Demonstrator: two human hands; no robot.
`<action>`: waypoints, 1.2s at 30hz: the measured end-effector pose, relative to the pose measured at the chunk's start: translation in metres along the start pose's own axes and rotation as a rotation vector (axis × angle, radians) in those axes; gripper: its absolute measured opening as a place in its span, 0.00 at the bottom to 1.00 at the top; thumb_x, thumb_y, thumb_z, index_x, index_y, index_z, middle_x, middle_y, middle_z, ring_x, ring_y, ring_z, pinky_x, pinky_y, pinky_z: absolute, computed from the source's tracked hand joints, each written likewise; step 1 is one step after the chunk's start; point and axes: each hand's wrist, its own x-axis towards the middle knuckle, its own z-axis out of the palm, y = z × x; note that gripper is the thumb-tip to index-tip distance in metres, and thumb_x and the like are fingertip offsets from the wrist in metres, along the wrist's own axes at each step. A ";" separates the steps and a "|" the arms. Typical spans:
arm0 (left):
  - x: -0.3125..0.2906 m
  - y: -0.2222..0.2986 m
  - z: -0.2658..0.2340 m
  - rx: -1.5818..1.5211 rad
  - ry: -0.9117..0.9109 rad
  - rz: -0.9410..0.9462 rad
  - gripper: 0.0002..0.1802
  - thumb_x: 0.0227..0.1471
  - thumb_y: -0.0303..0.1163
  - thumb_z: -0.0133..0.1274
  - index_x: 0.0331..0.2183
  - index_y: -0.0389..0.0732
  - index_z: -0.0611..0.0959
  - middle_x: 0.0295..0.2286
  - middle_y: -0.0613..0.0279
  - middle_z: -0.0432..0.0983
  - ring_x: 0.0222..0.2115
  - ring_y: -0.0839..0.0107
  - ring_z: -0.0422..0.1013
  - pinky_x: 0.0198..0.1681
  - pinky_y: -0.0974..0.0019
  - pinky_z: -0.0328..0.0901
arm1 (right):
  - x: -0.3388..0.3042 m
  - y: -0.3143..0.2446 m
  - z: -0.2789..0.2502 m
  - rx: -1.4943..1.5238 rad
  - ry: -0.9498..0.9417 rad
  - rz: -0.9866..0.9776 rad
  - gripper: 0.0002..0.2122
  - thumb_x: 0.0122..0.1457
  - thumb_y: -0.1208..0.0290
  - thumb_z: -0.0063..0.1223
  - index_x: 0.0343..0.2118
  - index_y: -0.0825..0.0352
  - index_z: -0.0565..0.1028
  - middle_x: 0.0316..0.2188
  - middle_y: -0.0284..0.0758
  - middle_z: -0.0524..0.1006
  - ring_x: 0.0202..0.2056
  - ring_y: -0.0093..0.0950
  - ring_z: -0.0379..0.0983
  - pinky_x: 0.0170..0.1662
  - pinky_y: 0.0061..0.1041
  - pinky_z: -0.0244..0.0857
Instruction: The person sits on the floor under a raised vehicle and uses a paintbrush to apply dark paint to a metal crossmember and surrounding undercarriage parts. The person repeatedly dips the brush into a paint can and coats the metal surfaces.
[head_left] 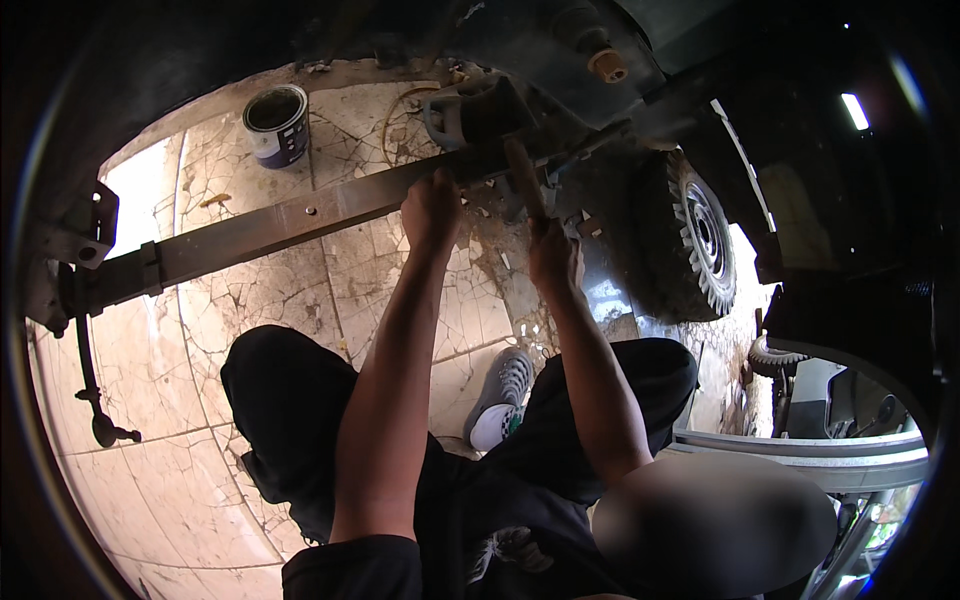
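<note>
A long rusty metal beam runs slantwise across the view under the dark vehicle body. Against the beam's near side, my left hand is closed; what its fingers hold, if anything, is hidden. To its right, my right hand is wrapped round a long, narrow brown tool. The tool's upper end reaches the dark right part of the beam, and its exact kind is too dim to make out. A dark rod with a jointed end hangs from the beam's left end.
On the cracked tile floor beyond the beam stands an open paint can. A dark container with a handle is farther right. A knobbly tyre stands on the right, with a metal rail nearer me. Vehicle parts hang overhead.
</note>
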 end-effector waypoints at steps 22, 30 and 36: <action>-0.004 -0.002 -0.004 0.014 -0.101 -0.055 0.28 0.58 0.47 0.38 0.40 0.38 0.87 0.42 0.37 0.81 0.48 0.39 0.75 0.53 0.45 0.66 | -0.012 -0.001 0.001 0.031 0.064 0.024 0.23 0.68 0.45 0.44 0.46 0.63 0.76 0.42 0.54 0.81 0.48 0.52 0.78 0.50 0.53 0.70; -0.004 -0.012 0.008 0.019 -0.226 -0.053 0.27 0.60 0.47 0.38 0.43 0.41 0.85 0.44 0.37 0.80 0.49 0.38 0.73 0.54 0.45 0.65 | 0.071 -0.034 -0.006 0.062 0.121 -0.068 0.27 0.67 0.42 0.42 0.51 0.63 0.77 0.40 0.53 0.82 0.48 0.52 0.78 0.50 0.52 0.70; 0.010 -0.028 0.015 0.090 -0.295 0.013 0.27 0.62 0.49 0.40 0.50 0.41 0.81 0.48 0.36 0.77 0.52 0.36 0.71 0.57 0.43 0.64 | 0.034 -0.028 -0.017 0.050 -0.013 -0.148 0.26 0.67 0.43 0.42 0.49 0.63 0.78 0.42 0.51 0.81 0.49 0.51 0.77 0.50 0.51 0.69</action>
